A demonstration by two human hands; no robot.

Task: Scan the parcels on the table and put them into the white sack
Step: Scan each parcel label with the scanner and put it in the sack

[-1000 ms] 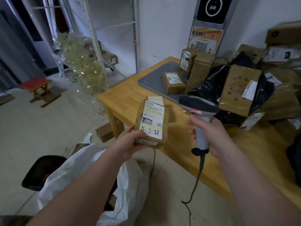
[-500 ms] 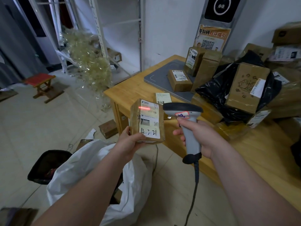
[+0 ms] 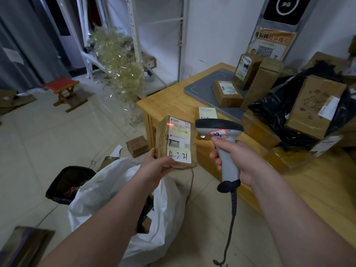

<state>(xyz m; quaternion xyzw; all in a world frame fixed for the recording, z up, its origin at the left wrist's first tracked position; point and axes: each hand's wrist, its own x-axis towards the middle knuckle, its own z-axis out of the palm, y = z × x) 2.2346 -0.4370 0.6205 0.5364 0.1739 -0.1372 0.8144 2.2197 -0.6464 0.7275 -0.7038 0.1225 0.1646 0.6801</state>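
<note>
Near table (image 3: 169,101) corner, brown parcel (image 3: 161,143), white label (image 3: 179,145), red line (image 3: 170,124), left fingers (image 3: 153,152) gripping, right fingers (image 3: 216,145) clasping scanner (image 3: 219,126)

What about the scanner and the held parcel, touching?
Apart. Head view shows a gap between scanner and parcel; only the red beam reaches the label.

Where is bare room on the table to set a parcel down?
Bare wood: the table corner left of the grey mat, and the near edge in front of the taped parcels. Crowded: back right, boxes around the black bag.
</note>
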